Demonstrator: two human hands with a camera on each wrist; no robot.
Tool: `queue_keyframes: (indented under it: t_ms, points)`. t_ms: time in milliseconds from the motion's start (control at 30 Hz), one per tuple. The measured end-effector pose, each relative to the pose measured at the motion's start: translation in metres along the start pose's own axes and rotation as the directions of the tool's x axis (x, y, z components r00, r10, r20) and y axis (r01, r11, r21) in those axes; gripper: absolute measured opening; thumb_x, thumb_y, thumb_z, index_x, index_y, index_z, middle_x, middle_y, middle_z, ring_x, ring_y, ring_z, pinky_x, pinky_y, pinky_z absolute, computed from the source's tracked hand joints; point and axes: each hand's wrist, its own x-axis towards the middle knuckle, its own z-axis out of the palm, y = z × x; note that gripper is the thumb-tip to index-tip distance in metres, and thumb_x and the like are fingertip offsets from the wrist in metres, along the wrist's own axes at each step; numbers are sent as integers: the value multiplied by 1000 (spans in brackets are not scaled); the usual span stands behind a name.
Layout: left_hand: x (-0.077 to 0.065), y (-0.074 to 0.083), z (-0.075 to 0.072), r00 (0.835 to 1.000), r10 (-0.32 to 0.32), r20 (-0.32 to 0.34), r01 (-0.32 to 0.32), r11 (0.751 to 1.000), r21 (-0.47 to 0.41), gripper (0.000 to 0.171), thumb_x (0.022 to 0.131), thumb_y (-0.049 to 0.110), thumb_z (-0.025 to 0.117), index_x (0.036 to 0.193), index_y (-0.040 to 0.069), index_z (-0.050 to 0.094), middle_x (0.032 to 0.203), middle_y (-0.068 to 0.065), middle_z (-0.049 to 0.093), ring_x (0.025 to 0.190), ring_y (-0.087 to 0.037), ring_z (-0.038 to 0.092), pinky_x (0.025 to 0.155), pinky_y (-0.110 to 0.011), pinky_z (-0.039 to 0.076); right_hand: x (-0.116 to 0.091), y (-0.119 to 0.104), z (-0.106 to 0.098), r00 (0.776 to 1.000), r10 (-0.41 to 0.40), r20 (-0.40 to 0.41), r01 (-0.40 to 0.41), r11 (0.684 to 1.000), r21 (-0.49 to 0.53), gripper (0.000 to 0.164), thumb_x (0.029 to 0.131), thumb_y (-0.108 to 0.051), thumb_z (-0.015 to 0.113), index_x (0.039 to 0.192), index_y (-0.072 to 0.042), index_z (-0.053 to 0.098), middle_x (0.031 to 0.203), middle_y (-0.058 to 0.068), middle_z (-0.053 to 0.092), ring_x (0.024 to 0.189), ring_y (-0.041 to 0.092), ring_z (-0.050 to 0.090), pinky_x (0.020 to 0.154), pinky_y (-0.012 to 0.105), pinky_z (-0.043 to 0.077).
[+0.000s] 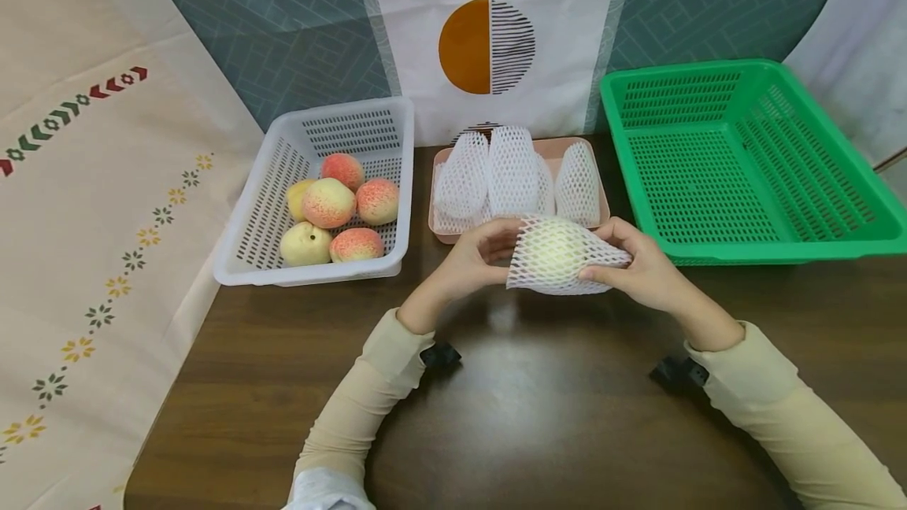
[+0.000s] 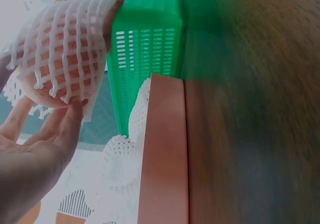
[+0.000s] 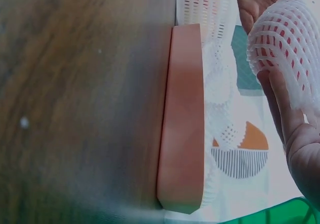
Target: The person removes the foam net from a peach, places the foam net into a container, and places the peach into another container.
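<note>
A peach (image 1: 556, 253) sits inside a white foam net sleeve (image 1: 602, 254), held above the table between both hands. My left hand (image 1: 476, 258) grips the peach at the sleeve's wide end; the left wrist view shows its fingertips against the bare pinkish end of the peach (image 2: 45, 91). With thumb and fingers, my right hand (image 1: 645, 270) pinches the narrowing end of the net. Just behind, a pink tray (image 1: 602, 199) holds several more white foam nets (image 1: 512, 171).
At the left stands a white slotted basket (image 1: 244, 238) with several peaches (image 1: 329, 203). A green slotted basket (image 1: 751, 252) stands at the right, its mesh floor visible. Dark wooden table (image 1: 496, 431) lies in front; patterned cloth (image 1: 298, 30) hangs behind.
</note>
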Motion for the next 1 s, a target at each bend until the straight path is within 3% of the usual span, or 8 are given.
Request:
queue_keyframes:
  t_ms: [300,533,600,833,1000]
  points:
    - [0,-2,-1,998,-43,34,46,994,-95,63,73,-21,61,131,-14,40,129,-32,46,108,-19,58,94,-37,51,-1,-2,1,1000,-2,-10,2,1000,3,31,76,6,74,99,-5,56,103,-12,56,86,7,52,68,14,50]
    - [-2,1,-1,999,-38,26,40,996,-74,64,71,-20,62,131,-15,39,127,-35,47,105,-9,56,94,-33,50,-1,-3,0,1000,-11,4,11,1000,10,30,77,6,73,101,-6,60,98,-14,60,81,5,54,64,16,51]
    - [-2,2,-2,999,-37,28,39,997,-68,66,71,-19,62,132,-15,39,126,-36,48,104,-8,55,93,-32,50,-1,-2,0,1000,-6,13,6,1000,9,30,78,6,72,104,-1,60,97,-15,61,79,4,56,63,17,52]
    - [-3,2,-1,998,-43,55,45,998,-43,71,67,-21,66,132,-14,39,130,-31,46,106,-13,54,89,-28,51,-3,-6,-1,1000,-5,17,7,997,-81,40,75,3,76,112,4,61,97,-19,60,78,4,55,60,18,52]
    - [-3,3,-1,997,-49,64,50,999,-15,74,66,-20,69,133,-12,39,133,-28,43,111,-23,54,92,-30,50,-3,-8,1,996,-83,-35,77,987,-144,45,66,7,81,109,2,65,103,-22,59,88,0,56,73,10,48]
